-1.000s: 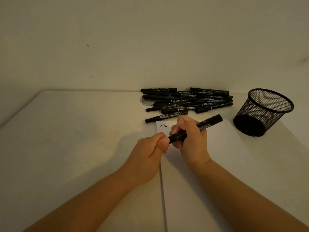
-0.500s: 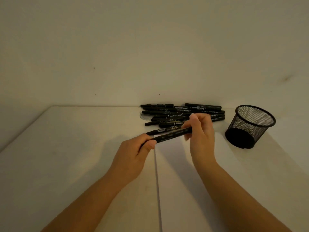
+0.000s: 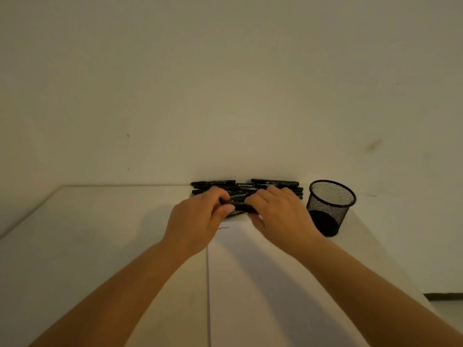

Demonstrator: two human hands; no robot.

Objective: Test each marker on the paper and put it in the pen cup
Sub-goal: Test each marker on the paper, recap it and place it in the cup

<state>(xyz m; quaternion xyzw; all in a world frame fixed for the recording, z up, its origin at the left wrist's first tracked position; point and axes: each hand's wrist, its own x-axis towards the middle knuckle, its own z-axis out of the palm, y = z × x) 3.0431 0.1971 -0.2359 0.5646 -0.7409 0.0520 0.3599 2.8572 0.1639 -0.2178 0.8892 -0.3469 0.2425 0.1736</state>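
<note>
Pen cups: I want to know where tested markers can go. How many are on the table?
1. The black mesh pen cup stands upright on the table, just right of the right hand and the marker pile.

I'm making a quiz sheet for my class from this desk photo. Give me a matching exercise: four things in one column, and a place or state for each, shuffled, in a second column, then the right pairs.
Things
1. held marker
2. pen cup
3. pile of markers
4. paper

Places or states
A. lies flat under the forearms, a small squiggle near its top left corner
B. stands upright to the right of the hands
C. lies along the back of the table by the wall
D. gripped at both ends, left hand and right hand

Pairs: 1-D, 2-B, 3-C, 4-A
</note>
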